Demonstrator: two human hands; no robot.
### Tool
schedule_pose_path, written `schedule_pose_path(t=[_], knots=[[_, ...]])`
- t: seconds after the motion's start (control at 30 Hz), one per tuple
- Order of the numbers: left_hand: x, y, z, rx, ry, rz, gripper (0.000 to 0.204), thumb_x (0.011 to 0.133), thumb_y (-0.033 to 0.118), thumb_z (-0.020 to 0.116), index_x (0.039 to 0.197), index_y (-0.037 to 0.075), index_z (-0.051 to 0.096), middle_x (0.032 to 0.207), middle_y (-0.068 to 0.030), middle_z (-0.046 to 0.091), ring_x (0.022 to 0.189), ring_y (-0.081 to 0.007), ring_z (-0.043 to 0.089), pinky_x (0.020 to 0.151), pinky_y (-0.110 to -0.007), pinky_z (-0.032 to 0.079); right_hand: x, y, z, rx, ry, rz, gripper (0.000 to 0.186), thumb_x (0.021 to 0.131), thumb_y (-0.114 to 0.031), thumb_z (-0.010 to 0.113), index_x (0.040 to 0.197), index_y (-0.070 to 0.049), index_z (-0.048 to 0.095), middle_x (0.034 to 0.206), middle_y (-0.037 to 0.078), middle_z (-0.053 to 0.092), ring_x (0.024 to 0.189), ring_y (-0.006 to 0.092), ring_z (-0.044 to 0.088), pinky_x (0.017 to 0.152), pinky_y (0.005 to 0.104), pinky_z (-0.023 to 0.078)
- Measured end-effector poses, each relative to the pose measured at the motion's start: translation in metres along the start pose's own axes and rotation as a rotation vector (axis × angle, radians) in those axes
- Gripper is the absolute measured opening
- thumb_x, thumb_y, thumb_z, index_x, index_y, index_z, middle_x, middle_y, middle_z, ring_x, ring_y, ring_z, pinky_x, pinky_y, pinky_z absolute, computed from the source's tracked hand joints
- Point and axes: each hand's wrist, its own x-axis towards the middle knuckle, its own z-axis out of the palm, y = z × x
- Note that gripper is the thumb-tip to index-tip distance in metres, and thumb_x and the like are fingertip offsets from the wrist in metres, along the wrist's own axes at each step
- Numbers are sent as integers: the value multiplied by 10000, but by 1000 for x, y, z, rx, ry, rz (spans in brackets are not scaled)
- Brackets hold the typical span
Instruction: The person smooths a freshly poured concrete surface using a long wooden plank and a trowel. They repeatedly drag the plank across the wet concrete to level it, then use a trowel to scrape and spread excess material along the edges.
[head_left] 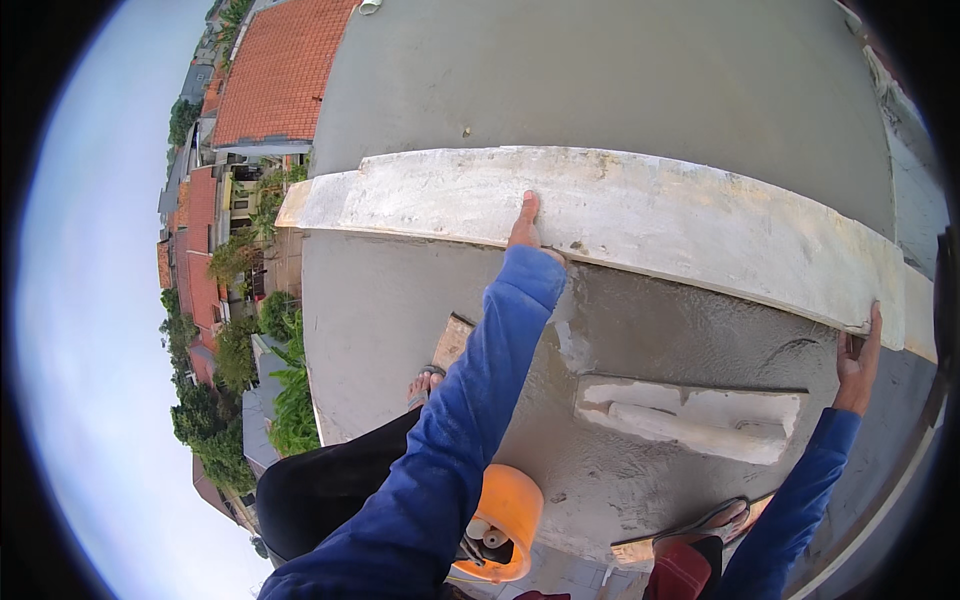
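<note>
A long whitish board (640,205) crosses the upper middle of the frame, its lower edge pinched in the left hand's (530,233) grip at centre and the right hand's (858,368) at right; above, cement (610,80) looks levelled; below, rougher patches probably need smoothing.

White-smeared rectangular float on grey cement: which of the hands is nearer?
Right. The right hand is near the float, beyond its right end; the left hand is farther, to its upper left.
</note>
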Motion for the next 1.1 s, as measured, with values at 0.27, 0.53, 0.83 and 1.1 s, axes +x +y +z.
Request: schedule_pose_path(t=[0.27,0.53,0.83,1.1], knots=[[58,-5,1,7,-151,93,609,907,494,781,1376,159,586,1419,-57,576,1259,-285,564,1055,-541,435,14,41,17,161,-91,-28,640,863,-411,847,1365,-95,604,1281,38,616,1157,150,580,965,271,492],[83,29,28,238,-119,261,642,872,493,824,1385,194,582,1497,-30,495,1347,-262,453,1099,-496,385,17,60,18,254,-228,-60,580,863,-345,863,1326,-107,606,1257,60,617,1125,189,607,994,301,537],[87,36,26,404,-93,297,815,831,541,841,1434,93,523,1485,-106,513,1295,-329,511,1003,-563,493,-1,60,26,225,-281,-15,546,863,-315,866,1291,-87,614,1281,74,616,1191,197,599,1055,326,529],[137,62,33,557,96,243,646,720,546,915,1174,181,637,1183,0,638,1133,-210,551,898,-387,506,-14,28,46,-87,-171,-59,537,882,-412,838,1212,-57,606,1124,106,642,964,198,638,756,275,589]])
